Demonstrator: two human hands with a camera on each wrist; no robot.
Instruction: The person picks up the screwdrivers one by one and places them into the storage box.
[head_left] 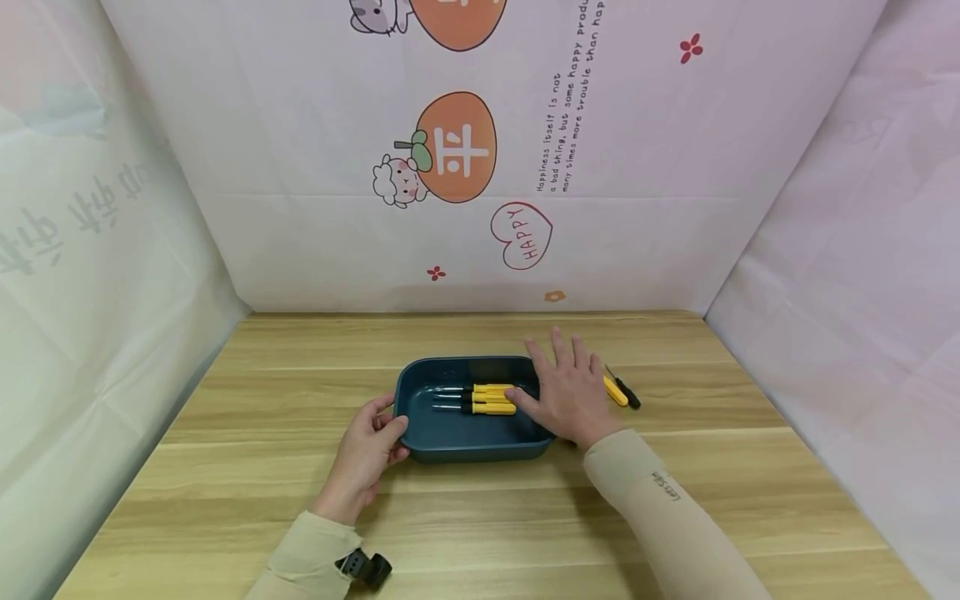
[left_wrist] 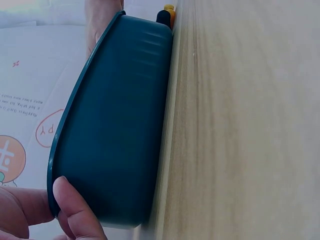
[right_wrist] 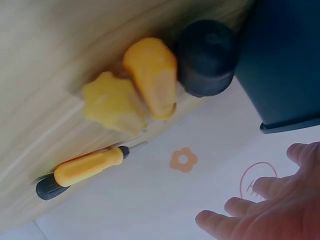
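A dark teal rectangular bin (head_left: 472,452) sits on the wooden table. Inside it, several screwdrivers (head_left: 491,409) with yellow handles and black collars lie side by side, shafts to the left. My left hand (head_left: 362,454) grips the bin's left end, thumb over the rim and fingers outside. In the left wrist view the fingers (left_wrist: 75,210) curl against the bin wall (left_wrist: 110,115). My right hand (head_left: 573,400) is spread over the bin's right end, its fingers (right_wrist: 270,187) straight. Its thumb reaches above the screwdriver handles; whether it touches them I cannot tell.
Right of the bin lie more tools, partly hidden by my right hand: a yellow-and-black screwdriver (right_wrist: 87,167), a yellow lobed handle (right_wrist: 112,102), an orange-yellow handle (right_wrist: 152,75) and a black round-ended handle (right_wrist: 207,57). A printed white sheet (head_left: 637,208) walls the table's back.
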